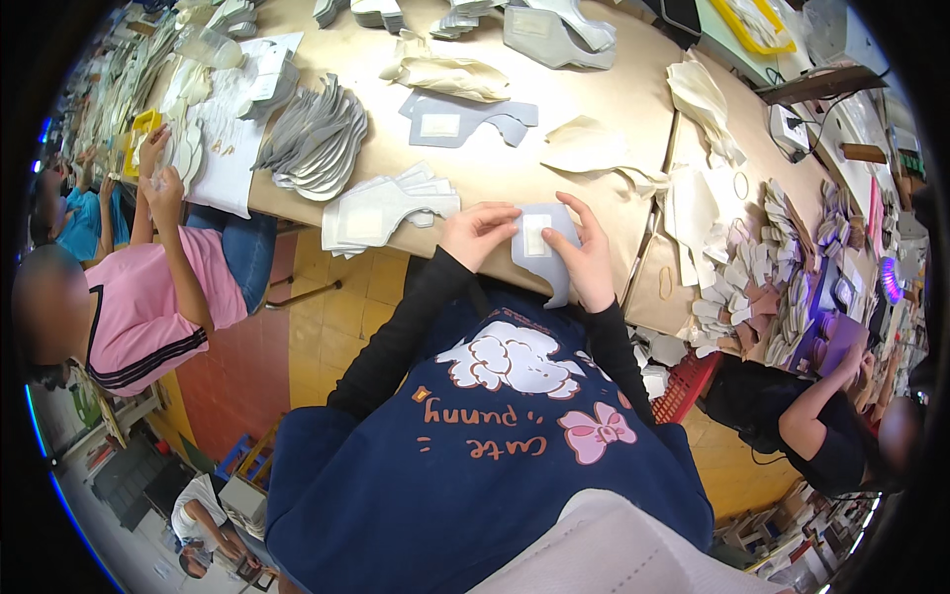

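Just over the near edge of the table I hold a grey, curved cut piece [539, 267] that looks like a shoe-upper part. A cream rectangular patch [532, 241] lies on its face. My right hand [589, 259] grips the piece from the right, thumb on the front beside the patch and fingers behind. At its upper left edge, my left hand [478, 236] is closed, fingertips pinched together against the piece. Left of my left hand sits a fanned stack of pale pieces [381, 210] with similar patches. Farther back lies another grey patched piece [470, 121].
A thick fanned stack of grey pieces [315, 139] stands at the left. Cream sheets [594, 147] lie behind my hands and toward the right. Piles of small cut parts [757, 282] cover the right side. Co-workers sit left and right; a red basket [683, 388] is below.
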{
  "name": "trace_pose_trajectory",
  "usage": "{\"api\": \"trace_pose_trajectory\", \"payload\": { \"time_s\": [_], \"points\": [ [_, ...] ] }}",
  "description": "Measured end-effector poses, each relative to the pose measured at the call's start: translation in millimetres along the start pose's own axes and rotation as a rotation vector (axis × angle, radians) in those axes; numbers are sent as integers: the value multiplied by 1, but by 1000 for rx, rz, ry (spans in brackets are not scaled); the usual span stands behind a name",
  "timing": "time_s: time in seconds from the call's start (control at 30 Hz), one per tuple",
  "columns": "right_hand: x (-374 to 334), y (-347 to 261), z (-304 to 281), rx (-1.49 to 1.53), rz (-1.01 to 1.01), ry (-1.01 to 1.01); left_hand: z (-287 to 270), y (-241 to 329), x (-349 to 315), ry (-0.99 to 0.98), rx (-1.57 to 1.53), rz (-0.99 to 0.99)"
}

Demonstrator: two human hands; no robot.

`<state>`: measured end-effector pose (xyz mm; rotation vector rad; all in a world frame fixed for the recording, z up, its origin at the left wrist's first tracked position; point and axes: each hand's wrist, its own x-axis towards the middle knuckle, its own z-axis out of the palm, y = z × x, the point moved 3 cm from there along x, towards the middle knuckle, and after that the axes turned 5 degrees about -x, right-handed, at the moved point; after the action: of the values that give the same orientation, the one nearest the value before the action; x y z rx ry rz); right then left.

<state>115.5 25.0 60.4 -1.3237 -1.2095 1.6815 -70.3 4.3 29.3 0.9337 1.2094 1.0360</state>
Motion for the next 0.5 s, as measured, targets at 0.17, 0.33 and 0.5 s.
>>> {"api": "trace_pose_trajectory", "payload": {
  "time_s": [0.17, 0.33, 0.5],
  "points": [
    [-8, 11, 1, -11, -62, 80, 21, 6, -12, 74, 174, 69],
    [-10, 9, 0, -107, -110, 142, 27, 18, -10, 141, 58, 69],
    [-11, 4, -1, -121, -136, 137, 27, 26, -8, 168, 32, 53]
  ]
}}
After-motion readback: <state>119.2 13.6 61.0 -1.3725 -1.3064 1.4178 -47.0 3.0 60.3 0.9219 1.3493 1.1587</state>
